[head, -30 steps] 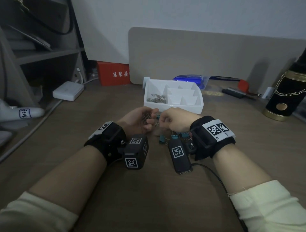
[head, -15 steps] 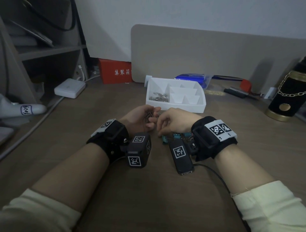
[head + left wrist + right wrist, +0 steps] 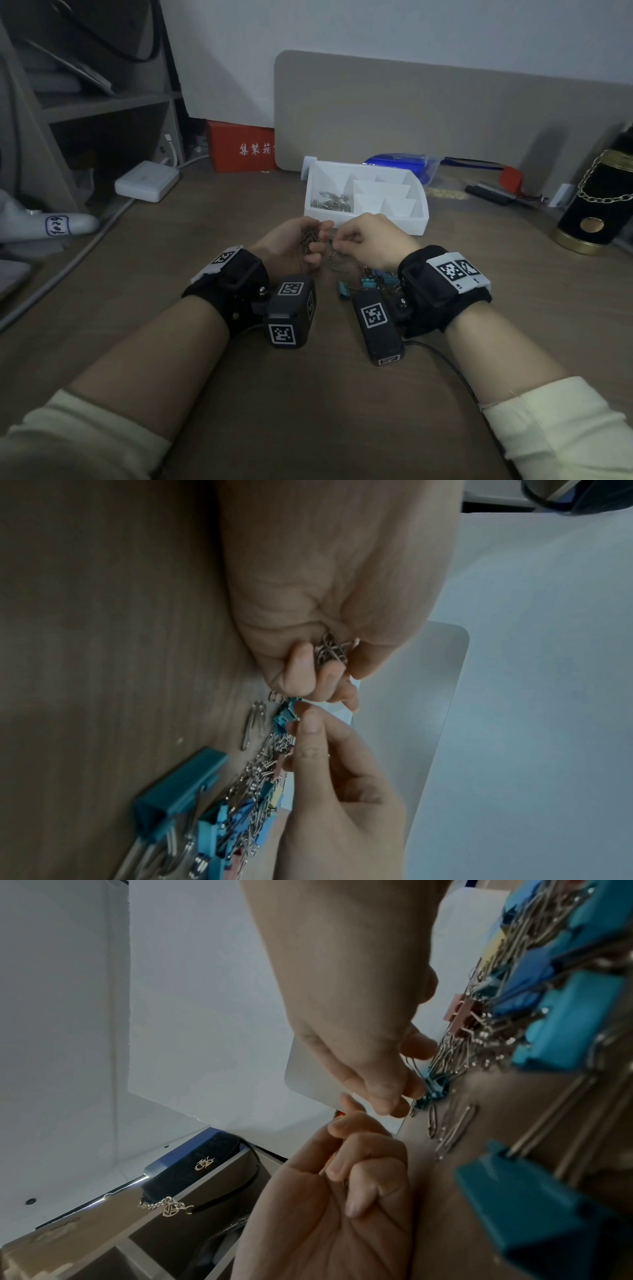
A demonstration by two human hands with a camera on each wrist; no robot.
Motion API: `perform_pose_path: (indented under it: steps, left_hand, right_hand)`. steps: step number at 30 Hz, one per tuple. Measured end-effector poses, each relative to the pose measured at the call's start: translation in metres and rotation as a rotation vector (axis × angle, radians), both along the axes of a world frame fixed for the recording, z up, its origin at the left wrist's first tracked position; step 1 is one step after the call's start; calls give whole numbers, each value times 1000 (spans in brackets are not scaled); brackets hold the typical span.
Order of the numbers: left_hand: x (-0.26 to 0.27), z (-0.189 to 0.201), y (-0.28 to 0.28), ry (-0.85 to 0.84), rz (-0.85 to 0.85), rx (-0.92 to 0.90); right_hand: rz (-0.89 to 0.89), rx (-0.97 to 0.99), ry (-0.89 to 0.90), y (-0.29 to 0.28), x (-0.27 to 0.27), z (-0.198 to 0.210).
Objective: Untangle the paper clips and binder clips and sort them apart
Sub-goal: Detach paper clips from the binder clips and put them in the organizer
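Observation:
My left hand [image 3: 313, 241] is curled round a small bunch of silver paper clips [image 3: 330, 649], just in front of the white organizer tray [image 3: 419, 224]. Close beside it, my right hand [image 3: 339, 241] pinches a small teal binder clip [image 3: 433, 1087] at the near end of the tangled pile [image 3: 255, 785]. That pile of paper clips and coloured binder clips [image 3: 371, 279] lies on the desk, partly hidden under my right wrist. A large teal binder clip [image 3: 178, 785] sits at its edge. The tray's left compartment holds loose paper clips [image 3: 330, 202].
The wooden desk [image 3: 308, 394] also carries a red box [image 3: 239, 145] and a white adapter [image 3: 147, 180] at the back left. A black and gold bottle with a chain [image 3: 599, 202] is on the right. A beige board [image 3: 428, 113] leans behind the tray.
Both hands stay close together in front of the tray. My right fingertips have dropped slightly from my left hand toward the pile's end. The left hand keeps its bunch of paper clips.

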State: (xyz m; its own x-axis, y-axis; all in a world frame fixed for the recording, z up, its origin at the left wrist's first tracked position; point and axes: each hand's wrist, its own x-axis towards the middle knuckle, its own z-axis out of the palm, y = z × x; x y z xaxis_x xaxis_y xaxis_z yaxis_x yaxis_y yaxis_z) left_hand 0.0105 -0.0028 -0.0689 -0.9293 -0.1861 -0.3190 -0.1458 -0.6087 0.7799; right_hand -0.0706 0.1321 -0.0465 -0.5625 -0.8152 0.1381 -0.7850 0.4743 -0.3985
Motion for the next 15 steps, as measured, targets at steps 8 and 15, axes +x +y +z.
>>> perform_pose_path:
  steps: [8,15]
  left_hand:
    - [1,0,1,1,25,-9]
    - [0,0,1,-9,35,-19]
  right_hand:
    - [18,158,-61,0,-1,-5]
    - [9,124,-44,3,-2,-2]
